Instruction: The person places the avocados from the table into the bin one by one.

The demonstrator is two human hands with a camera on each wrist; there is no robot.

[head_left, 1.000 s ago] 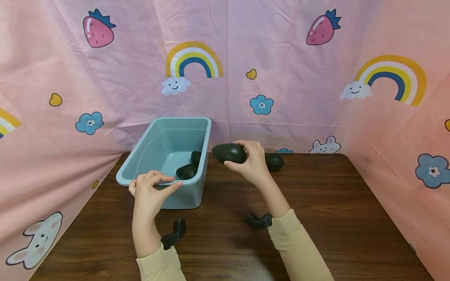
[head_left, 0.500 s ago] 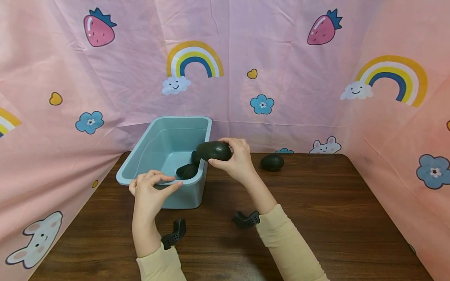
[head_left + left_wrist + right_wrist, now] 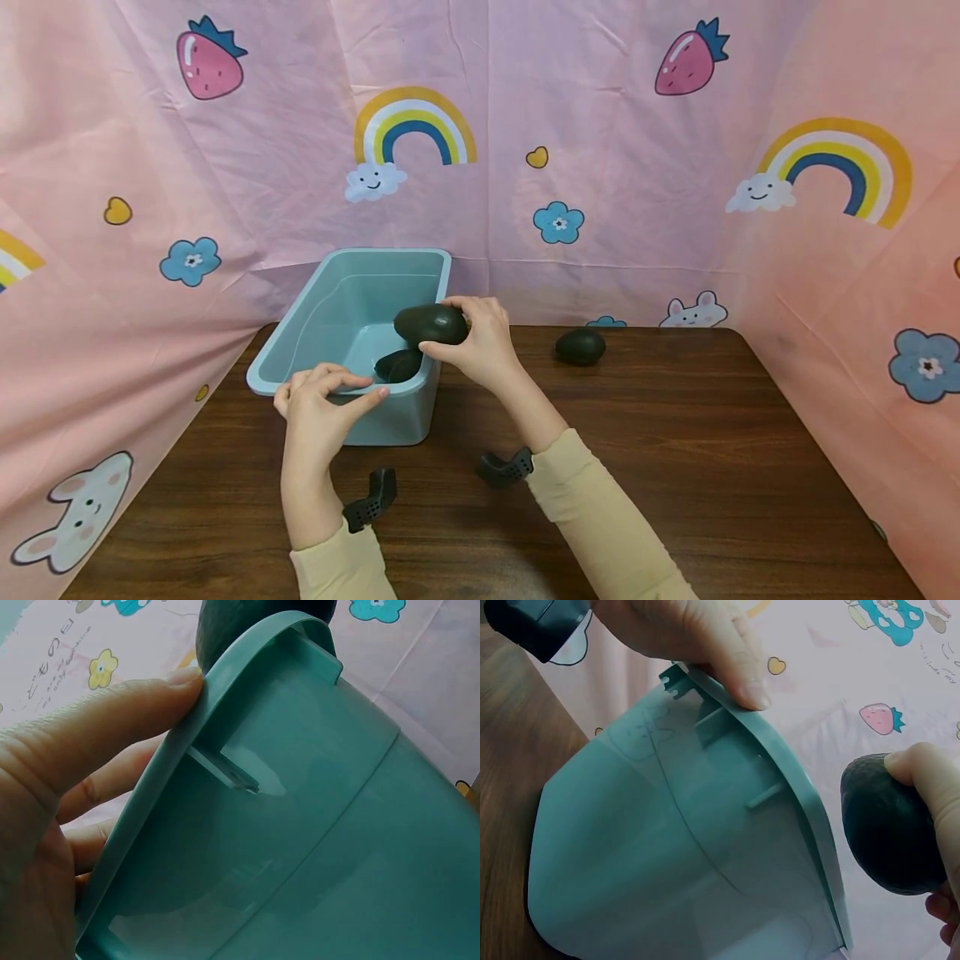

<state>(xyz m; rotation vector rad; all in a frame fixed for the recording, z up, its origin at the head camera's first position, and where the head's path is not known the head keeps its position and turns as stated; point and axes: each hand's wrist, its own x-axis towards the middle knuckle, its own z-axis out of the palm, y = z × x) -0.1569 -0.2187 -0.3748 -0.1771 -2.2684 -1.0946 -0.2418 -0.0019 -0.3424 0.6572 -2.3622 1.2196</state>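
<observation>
My right hand [image 3: 483, 342] grips a dark green avocado [image 3: 429, 323] by its round end, thumb in front and fingers behind. In the head view that avocado overlaps the right rim of a light blue plastic bin [image 3: 348, 265]. The right wrist view shows the held avocado [image 3: 889, 825] above the bin's edge. My left hand [image 3: 318, 404] holds the near rim, its thumb on the rim in the left wrist view and fingers behind it. Inside the bin, more dark avocado [image 3: 399, 365] shows in the near right corner, partly hidden by the wall and the held one.
Another avocado [image 3: 581, 346] lies on the dark wooden table [image 3: 675, 450] to the right, near the back edge. A pink patterned cloth [image 3: 600, 125] hangs behind and at both sides. Each wrist carries a black camera mount [image 3: 371, 500].
My right hand has moved left with the avocado, from beside the bin to over its right rim. The avocado on the table has come into full view. The left hand has stayed put.
</observation>
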